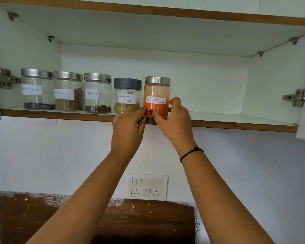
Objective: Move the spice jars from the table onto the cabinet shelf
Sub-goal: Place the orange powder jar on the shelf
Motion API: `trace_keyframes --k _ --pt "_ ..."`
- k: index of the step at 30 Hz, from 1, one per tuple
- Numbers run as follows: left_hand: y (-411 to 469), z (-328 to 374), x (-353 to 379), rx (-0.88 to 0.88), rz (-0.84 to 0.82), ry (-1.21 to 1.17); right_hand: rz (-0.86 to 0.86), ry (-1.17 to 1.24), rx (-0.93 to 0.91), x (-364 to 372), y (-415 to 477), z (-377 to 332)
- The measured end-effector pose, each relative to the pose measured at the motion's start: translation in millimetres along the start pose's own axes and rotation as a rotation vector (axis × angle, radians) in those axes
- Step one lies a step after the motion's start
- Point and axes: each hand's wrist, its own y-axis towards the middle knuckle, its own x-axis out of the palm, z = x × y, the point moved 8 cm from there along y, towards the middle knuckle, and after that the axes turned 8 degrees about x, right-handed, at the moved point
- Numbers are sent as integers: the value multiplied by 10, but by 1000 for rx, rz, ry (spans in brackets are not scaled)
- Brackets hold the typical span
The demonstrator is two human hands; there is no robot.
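Note:
A row of labelled glass spice jars stands on the cabinet shelf (236, 121): black pepper (37, 89), cinnamon (68, 91), cloves (97, 93), garam masala (127, 98) with a dark lid, and red chilli powder (157, 92) at the right end. The red chilli powder jar rests at the shelf's front edge. My right hand (174, 120) wraps its lower right side, thumb on the front. My left hand (128, 127) touches the jar's lower left with its fingertips, just in front of the garam masala jar.
The shelf to the right of the red jar holds nothing. Open cabinet doors with metal hinges (297, 97) flank both sides. A second shelf (148, 12) runs overhead. Below are a white wall, a switch and socket plate (147, 186), and a dark brown surface (113, 222).

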Motion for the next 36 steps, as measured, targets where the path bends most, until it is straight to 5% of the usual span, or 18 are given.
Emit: trace_keyframes --k 14,24,29,36 --pt "8 -3 -6 19 -18 -24 49 -140 51 42 -6 -62" --pt "-12 0 1 -16 -41 -14 62 128 40 -78 -20 1" --pt "20 -145 -11 -208 -93 -217 44 156 7 -103 -42 -9" --pt "-57 -16 -122 -60 -108 -88 -6 387 -182 -323 -396 -164"
